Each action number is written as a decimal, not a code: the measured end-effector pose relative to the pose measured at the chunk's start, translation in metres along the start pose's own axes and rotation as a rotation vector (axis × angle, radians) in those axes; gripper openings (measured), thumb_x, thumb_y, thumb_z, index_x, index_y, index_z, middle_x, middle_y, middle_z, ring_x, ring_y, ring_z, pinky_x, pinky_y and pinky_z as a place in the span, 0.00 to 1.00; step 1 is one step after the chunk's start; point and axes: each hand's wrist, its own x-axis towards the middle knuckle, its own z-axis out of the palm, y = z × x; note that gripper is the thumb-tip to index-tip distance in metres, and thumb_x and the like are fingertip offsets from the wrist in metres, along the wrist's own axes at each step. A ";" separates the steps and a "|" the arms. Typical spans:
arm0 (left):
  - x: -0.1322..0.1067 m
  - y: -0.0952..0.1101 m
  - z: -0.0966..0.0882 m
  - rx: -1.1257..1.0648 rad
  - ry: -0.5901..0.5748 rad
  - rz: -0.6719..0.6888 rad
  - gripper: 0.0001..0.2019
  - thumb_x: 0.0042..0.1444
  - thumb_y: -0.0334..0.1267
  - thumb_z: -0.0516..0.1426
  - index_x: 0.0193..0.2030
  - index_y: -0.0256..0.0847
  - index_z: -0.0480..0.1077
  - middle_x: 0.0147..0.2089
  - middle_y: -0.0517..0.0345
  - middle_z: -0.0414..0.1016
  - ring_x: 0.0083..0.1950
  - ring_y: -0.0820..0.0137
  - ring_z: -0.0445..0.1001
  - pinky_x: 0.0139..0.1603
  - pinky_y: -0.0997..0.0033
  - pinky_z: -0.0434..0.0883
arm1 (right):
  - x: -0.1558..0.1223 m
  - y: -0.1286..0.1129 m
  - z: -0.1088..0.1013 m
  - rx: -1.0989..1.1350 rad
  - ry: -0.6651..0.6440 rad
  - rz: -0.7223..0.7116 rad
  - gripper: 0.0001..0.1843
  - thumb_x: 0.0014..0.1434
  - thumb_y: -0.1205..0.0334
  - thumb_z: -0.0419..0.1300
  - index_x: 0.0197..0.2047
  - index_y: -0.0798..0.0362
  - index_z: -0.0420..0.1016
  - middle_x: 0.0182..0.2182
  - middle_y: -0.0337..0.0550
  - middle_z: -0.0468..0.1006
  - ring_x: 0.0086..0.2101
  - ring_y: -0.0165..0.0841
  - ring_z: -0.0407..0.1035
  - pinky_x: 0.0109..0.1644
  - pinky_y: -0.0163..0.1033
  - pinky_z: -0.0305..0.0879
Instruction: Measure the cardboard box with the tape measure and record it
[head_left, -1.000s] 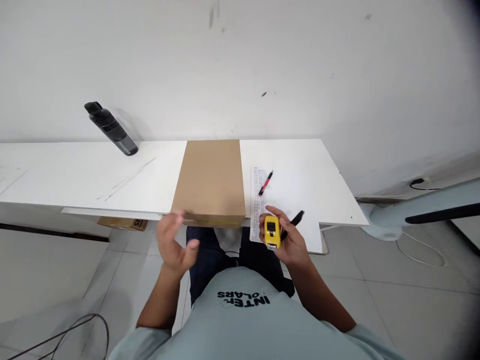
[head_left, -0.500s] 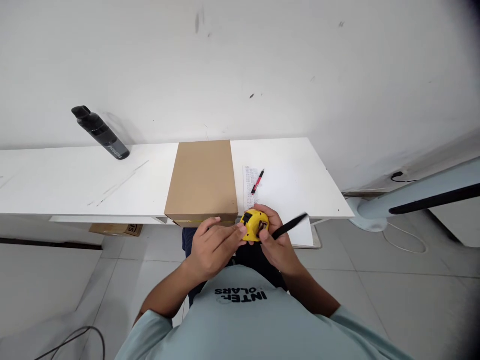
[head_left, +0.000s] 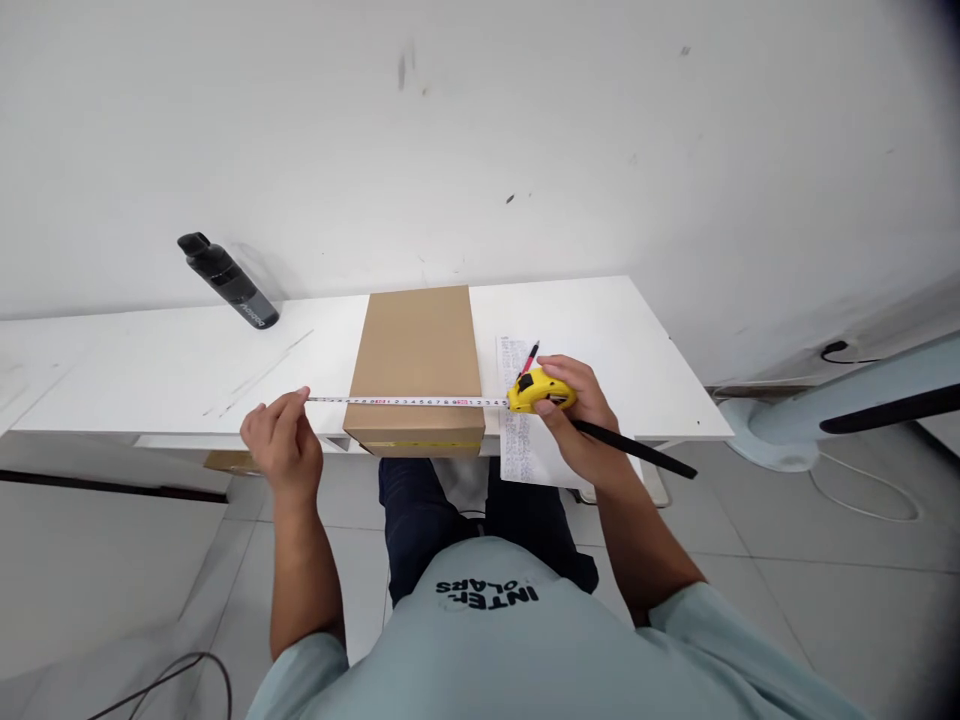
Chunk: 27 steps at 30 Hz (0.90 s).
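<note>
A brown cardboard box lies on the white table in front of me. My right hand is closed around a yellow tape measure case just right of the box; a black strap hangs from it. The white tape blade stretches leftward across the box's near part. My left hand, left of the box, pinches the blade's end. A sheet of paper with writing and a red pen lie under and beside my right hand.
A dark bottle stands at the back left of the table by the white wall. A pale fan base with a cable sits on the tiled floor at right. A black cable curls on the floor at lower left.
Both hands were together at the tape measure. Now my left hand has drawn the blade out to the left across the box, and my right hand has moved the case up beside the box.
</note>
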 end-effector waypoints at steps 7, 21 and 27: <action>-0.018 0.025 -0.004 -0.274 -0.269 -0.115 0.19 0.75 0.50 0.49 0.57 0.44 0.76 0.55 0.47 0.81 0.59 0.63 0.79 0.63 0.55 0.73 | 0.008 -0.002 0.007 -0.102 -0.098 -0.039 0.20 0.73 0.55 0.57 0.66 0.37 0.68 0.63 0.50 0.70 0.63 0.45 0.69 0.63 0.60 0.75; -0.027 0.045 -0.005 -0.184 -0.305 -0.020 0.16 0.70 0.43 0.57 0.62 0.46 0.75 0.63 0.46 0.79 0.64 0.60 0.76 0.71 0.50 0.66 | 0.006 -0.006 0.016 -0.003 -0.192 0.028 0.22 0.73 0.53 0.57 0.67 0.33 0.66 0.64 0.50 0.68 0.65 0.47 0.68 0.59 0.59 0.79; -0.028 0.037 -0.003 -0.080 -0.251 0.117 0.16 0.67 0.41 0.62 0.61 0.47 0.75 0.61 0.46 0.80 0.60 0.60 0.78 0.72 0.51 0.62 | 0.006 -0.008 0.018 -0.010 -0.145 0.055 0.19 0.73 0.51 0.56 0.65 0.34 0.69 0.63 0.50 0.69 0.65 0.47 0.68 0.59 0.60 0.79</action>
